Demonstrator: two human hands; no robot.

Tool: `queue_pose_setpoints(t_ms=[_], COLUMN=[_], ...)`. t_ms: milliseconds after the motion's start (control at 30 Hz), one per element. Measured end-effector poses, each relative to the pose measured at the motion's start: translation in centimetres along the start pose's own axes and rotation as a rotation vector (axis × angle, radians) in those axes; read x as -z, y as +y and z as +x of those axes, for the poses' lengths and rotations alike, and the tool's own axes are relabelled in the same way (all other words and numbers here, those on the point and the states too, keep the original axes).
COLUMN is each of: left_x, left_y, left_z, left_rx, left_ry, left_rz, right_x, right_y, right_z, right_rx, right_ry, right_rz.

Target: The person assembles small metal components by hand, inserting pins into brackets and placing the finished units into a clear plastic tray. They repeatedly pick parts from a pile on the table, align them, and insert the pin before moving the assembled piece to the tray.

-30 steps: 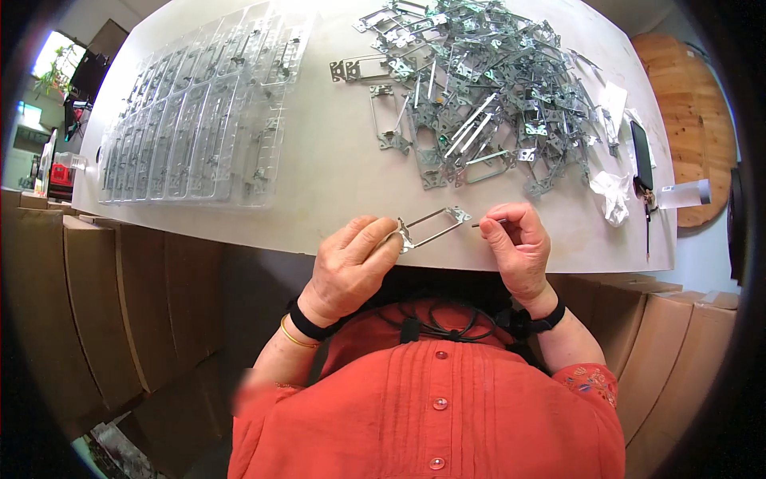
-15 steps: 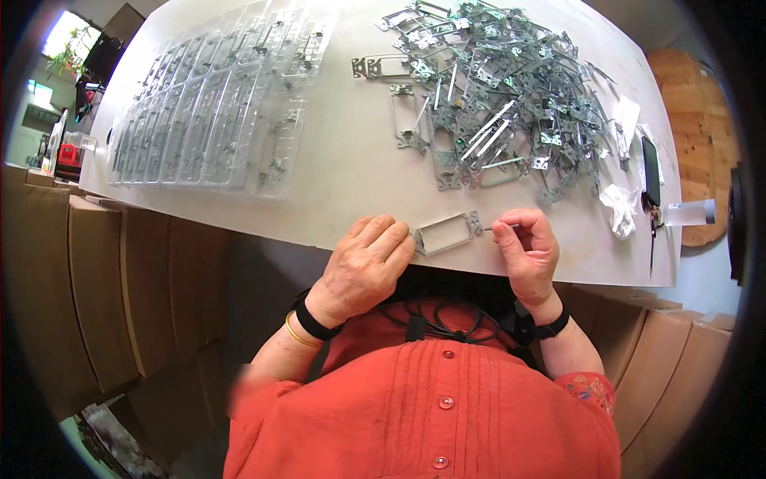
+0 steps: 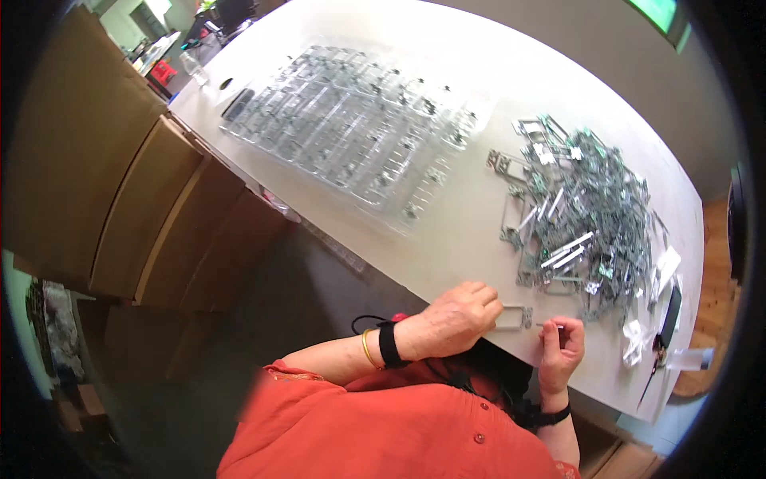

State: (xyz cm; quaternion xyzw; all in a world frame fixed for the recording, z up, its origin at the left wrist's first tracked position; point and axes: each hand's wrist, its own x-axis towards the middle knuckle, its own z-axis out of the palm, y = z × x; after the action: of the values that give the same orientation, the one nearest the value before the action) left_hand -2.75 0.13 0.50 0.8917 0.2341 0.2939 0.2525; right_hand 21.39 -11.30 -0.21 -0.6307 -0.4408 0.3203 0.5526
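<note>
1. Two hands at the near edge of the white tabletop (image 3: pixel 479 231), and one small metal frame (image 3: pixel 513 318) between them.
2. The left hand (image 3: pixel 451 323) curls over the frame's left end, fingers closed on it and pinning it at the tabletop's edge.
3. The right hand (image 3: pixel 561 351) sits just right of the frame, fingertips pinched on one thin metal piece (image 3: pixel 549 325) whose tip points at the frame's right end; whether they touch, I cannot tell.
4. Beyond the hands lies one tangled heap of metal frames (image 3: pixel 586 219), too many and too knotted to count.
5. Far to the left of the left hand, well apart, one sheet of clear plastic trays (image 3: pixel 351 136) lies flat with parts in rows, number unclear.
6. Right of the right hand: one crumpled clear plastic bag (image 3: pixel 638 335) and a dark flat object (image 3: pixel 669 307) just beside it.
7. One black band on each wrist, plus one gold bangle (image 3: pixel 365 349) on the left.
</note>
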Motion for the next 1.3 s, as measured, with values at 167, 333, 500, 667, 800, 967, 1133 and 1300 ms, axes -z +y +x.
queue_pose_setpoints(t_ms=[167, 333, 500, 667, 800, 967, 1133, 1300], left_x=[0.7, 3.1, 9.8, 18.1, 23.0, 26.5, 27.2, 27.4], left_y=[-0.3, -0.7, 0.0, -2.1, -5.3, -10.0, -13.6, -15.8], left_z=[-0.4, -0.6, -0.8, -1.5, -2.4, -2.6, -1.8, -1.0], left_rx=[0.01, 0.007, 0.033, 0.191, 0.448, 0.663, 0.725, 0.8], left_ry=[0.015, 0.077, 0.309, 0.582, 0.793, 0.846, 0.744, 0.652], left_rz=[-0.016, -0.082, -0.128, 0.083, 0.252, 0.411, 0.452, 0.484], right_x=[0.3, 0.2, 0.6, 0.6, 0.6, 0.6, 0.5, 0.5], right_y=[0.8, 0.0, 0.0, -0.4, -0.7, -0.5, -0.4, -0.5], right_z=[0.5, 0.7, 1.1, 1.4, 1.7, 2.0, 2.2, 2.2], right_rx=[-0.022, -0.069, -0.101, -0.146, -0.154, -0.15, -0.147, -0.136], right_ry=[-0.024, -0.008, -0.024, -0.019, -0.048, -0.045, -0.028, -0.027], right_rz=[0.035, 0.055, 0.073, 0.073, 0.043, 0.009, 0.0, -0.003])
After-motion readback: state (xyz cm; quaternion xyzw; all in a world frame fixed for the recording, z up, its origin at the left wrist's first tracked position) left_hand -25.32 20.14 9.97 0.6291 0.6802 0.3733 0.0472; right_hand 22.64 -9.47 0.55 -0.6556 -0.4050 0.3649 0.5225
